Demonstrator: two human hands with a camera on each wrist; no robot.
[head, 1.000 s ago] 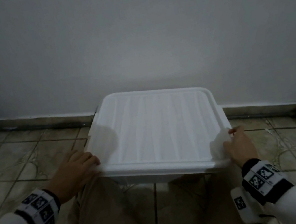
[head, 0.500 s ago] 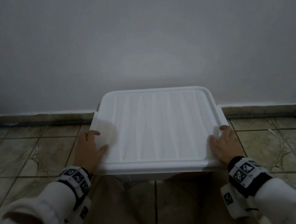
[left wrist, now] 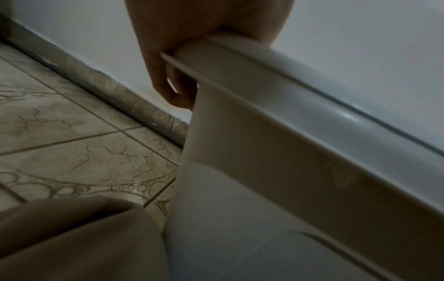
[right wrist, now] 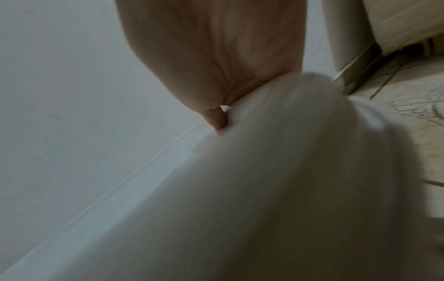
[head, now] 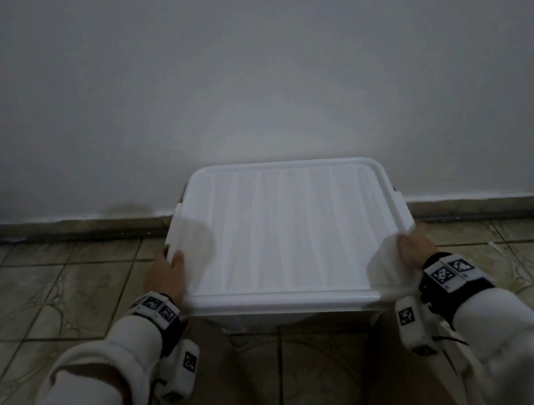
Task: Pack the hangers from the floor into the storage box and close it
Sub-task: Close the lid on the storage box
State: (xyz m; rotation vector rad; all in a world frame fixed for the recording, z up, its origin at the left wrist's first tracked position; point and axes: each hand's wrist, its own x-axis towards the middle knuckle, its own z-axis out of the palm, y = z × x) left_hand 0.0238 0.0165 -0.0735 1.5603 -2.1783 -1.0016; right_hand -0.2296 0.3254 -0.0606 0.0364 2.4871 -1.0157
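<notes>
Against the wall (head: 238,67), the storage box (head: 296,312) sits on the floor under its lid (head: 290,226). Left hand (head: 165,276) curls around the lid's left edge; right hand (head: 416,247) grips its near-right corner. Closing step, likely; next, press until seated. No readable writing.

Head camera high, looks forward and down: wall (head: 238,67) far, tiled floor (head: 47,297) near, box lid (head: 290,226) centre, both wrists at bottom. Left wrist camera low, close beside box's left near corner, faces along left hand (left wrist: 192,38) toward wall. Right wrist camera close, blurred, faces along right hand (right wrist: 216,47) over lid's right near corner. All three share lid, floor, wall.
</notes>
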